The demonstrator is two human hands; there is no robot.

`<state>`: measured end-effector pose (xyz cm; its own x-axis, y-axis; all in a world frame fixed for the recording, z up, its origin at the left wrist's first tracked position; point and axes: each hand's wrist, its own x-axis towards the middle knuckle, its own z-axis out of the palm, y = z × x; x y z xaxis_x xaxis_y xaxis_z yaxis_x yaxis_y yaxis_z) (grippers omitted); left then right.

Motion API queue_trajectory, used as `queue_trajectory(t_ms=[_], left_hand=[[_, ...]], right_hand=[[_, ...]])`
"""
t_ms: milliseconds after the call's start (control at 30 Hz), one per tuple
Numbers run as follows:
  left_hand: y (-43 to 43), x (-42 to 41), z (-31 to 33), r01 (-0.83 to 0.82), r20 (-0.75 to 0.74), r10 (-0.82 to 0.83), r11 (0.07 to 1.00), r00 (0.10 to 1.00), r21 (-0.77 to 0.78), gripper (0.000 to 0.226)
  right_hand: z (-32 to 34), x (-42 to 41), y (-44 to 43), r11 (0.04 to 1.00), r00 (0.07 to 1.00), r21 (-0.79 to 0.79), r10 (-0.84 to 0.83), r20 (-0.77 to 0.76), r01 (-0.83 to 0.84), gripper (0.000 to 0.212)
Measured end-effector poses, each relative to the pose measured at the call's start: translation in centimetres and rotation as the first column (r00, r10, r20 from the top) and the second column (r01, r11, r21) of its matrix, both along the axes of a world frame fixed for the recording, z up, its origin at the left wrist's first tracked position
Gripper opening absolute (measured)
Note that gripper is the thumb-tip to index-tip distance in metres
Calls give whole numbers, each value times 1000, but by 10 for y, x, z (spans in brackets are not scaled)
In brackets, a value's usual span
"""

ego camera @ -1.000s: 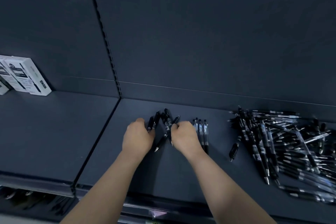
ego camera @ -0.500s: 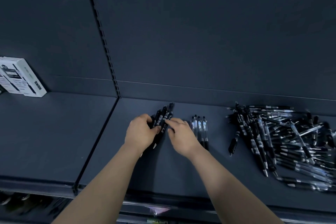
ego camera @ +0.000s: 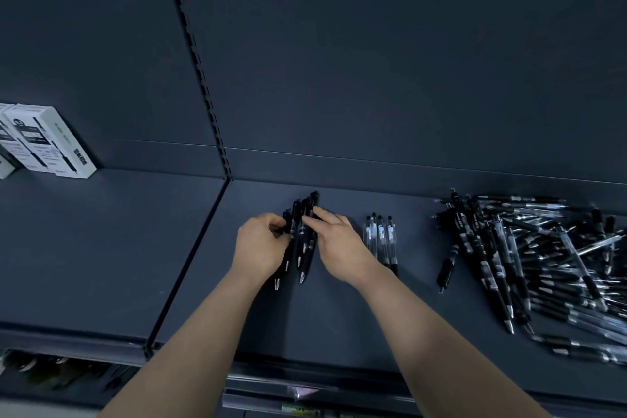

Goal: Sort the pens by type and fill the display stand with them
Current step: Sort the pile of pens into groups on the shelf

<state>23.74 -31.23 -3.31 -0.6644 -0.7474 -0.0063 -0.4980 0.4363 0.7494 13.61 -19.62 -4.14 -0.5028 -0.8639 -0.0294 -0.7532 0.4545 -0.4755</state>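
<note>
Black pens, fanned out a second earlier, had been drawn into one tight bundle, side by side, tips toward the front edge of the shelf. Left hand gripped the bundle's left side with curled fingers. Right hand pressed against its right side, fingers nearly straight. The bundle lay on the shelf's right bay. Just right of the hands was a row of clear pens, parallel. Further right were one stray pen, then a loose heap of pens. White boxes stood in the left bay, at the back.
</note>
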Motion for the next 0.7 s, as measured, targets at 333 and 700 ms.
queue_trajectory(t_ms=[333,700], left_hand=[[22,7,-10,171,48,-166,974,985,-149,56],[25,11,-12,235,198,-193,948,961,-216,65]], right_hand=[[-7,-2,44,952,936,-43,-305,-176,302,46],[-18,-15,75,931,932,137,-309,-192,337,51]])
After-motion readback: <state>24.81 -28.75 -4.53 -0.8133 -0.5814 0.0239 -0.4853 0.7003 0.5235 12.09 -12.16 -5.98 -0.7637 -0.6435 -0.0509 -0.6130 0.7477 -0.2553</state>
